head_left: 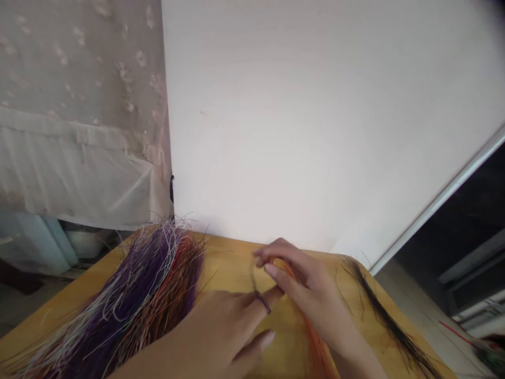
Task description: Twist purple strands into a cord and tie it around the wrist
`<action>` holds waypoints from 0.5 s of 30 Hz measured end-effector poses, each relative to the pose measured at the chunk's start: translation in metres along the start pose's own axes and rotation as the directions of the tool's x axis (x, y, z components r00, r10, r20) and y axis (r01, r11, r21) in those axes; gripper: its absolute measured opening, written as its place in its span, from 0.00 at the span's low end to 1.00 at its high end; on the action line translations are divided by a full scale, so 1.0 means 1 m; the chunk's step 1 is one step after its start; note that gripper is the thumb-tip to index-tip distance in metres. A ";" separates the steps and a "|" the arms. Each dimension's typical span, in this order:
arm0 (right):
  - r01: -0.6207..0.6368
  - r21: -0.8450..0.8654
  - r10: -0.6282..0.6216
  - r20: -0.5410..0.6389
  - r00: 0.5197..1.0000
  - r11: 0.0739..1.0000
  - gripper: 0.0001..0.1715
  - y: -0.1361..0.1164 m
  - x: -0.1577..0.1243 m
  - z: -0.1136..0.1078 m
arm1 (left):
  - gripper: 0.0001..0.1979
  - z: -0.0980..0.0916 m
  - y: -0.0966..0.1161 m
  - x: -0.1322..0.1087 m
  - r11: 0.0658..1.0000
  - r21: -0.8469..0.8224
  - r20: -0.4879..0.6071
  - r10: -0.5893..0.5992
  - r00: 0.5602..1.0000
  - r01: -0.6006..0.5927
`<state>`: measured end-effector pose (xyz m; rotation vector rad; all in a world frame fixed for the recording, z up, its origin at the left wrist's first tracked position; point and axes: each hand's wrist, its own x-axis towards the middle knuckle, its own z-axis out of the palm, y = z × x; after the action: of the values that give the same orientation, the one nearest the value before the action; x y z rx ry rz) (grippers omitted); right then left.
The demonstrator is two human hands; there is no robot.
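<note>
Around the index finger of my left hand (232, 321) runs a loop of dark purple strand (262, 301). That hand lies palm down, its index finger stretched out and its thumb apart. From the loop, the strand rises blurred to my right hand (302, 279), whose thumb and fingertips are pinched on its upper end. The tip of the left index finger is hidden beside the right palm. Below my right hand, a bundle of orange strands (315, 337) lies on the yellow table (224, 263), partly covered by the wrist.
A thick heap of purple, white, red and brown fibres (150, 295) covers the table's left side. A thin black fibre bundle (386, 316) lies along the right edge. A white wall panel (292, 131) stands behind, and a patterned curtain (87, 68) hangs at the left.
</note>
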<state>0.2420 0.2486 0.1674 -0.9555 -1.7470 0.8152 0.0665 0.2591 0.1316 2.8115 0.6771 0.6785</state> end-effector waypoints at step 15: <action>0.381 -0.205 -0.388 0.009 0.922 0.901 0.13 -0.007 -0.004 -0.002 | 0.27 -0.001 -0.010 0.003 0.988 0.154 -0.200 0.026 0.979 0.005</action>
<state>0.2430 0.2416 0.1718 -0.7103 -1.9345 0.3684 0.0646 0.2696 0.1309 2.9133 0.7809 0.9634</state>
